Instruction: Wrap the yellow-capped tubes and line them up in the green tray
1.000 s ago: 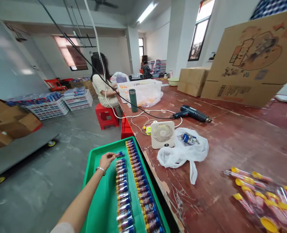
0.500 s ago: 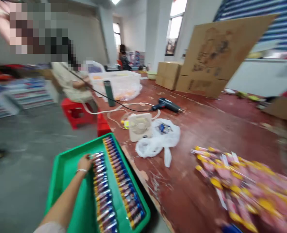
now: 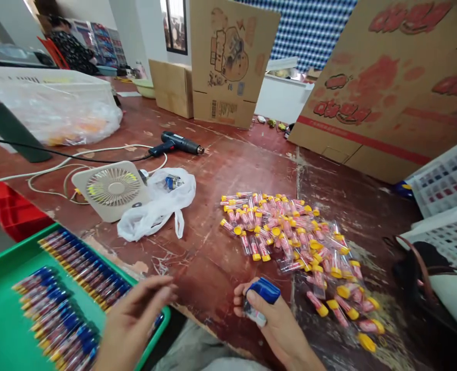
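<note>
My right hand is closed around a small blue and clear plastic bundle, its thumb across the front; I cannot make out its exact kind. My left hand hovers by the table edge with fingers stretched out and thumb apart, holding nothing visible. Beneath and beside it, a green tray carries two rows of tubes with blue and yellow ends. To the right of my right hand, a loose heap of clear tubes with yellow caps and pink contents lies on the red-brown table.
A white fan stands beside a white plastic bag. Behind them lies a black heat gun with its cord. Cardboard boxes stand at the back; white baskets are at the right. A seated person is far left.
The view has swung right. My left hand has left the tube row in the tray and come near the table edge. My right hand now shows fully, with the blue bundle in it.
</note>
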`<state>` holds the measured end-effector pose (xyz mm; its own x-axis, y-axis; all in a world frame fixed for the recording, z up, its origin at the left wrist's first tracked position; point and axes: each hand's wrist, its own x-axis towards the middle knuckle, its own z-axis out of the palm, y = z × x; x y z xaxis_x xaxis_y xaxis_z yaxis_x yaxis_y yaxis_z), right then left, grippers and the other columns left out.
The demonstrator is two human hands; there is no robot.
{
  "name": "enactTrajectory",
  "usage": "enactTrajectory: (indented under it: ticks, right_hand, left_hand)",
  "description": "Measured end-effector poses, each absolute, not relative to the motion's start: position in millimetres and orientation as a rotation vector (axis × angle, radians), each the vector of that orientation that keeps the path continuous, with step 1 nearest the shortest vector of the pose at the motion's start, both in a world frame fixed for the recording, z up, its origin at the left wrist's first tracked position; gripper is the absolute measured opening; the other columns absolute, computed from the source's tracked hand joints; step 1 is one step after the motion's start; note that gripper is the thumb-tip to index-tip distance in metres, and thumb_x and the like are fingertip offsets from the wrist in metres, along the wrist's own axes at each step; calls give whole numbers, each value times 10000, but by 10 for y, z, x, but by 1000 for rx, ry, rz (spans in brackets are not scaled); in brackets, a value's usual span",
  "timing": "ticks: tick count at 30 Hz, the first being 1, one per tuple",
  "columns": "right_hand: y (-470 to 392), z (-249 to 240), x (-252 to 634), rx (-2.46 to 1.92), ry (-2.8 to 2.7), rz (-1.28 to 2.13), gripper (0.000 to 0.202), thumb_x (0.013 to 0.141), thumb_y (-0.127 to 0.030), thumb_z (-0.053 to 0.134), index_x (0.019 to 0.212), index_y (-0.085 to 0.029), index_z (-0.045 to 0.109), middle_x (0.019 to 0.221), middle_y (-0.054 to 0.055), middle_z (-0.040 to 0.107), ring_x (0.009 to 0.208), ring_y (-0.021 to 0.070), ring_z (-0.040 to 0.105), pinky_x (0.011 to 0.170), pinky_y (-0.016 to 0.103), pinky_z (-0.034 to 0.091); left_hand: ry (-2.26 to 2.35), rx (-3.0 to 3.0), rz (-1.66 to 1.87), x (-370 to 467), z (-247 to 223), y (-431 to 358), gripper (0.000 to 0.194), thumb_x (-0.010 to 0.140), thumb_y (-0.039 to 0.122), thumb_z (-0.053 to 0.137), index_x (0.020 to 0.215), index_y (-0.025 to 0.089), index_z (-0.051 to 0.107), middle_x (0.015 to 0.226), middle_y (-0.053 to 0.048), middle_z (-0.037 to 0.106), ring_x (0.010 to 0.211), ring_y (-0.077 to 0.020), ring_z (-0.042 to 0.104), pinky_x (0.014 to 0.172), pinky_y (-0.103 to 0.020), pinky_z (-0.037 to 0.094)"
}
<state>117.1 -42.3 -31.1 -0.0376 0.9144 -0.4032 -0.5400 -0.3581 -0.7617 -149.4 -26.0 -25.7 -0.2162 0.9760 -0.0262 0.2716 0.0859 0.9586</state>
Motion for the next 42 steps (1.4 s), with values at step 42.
enactTrajectory:
  ticks: [42]
  right_hand:
    - [-488,-192,1920,-1091,-174,1252,361,571,-321,901,788,-205,637,534,-77,436,475,86,346,470,235,356]
  left_hand:
    - [949,3005,192,723,-105,631,142,824,203,597,957,156,613,1086,-162,568,960,-303,544,692,-399,514]
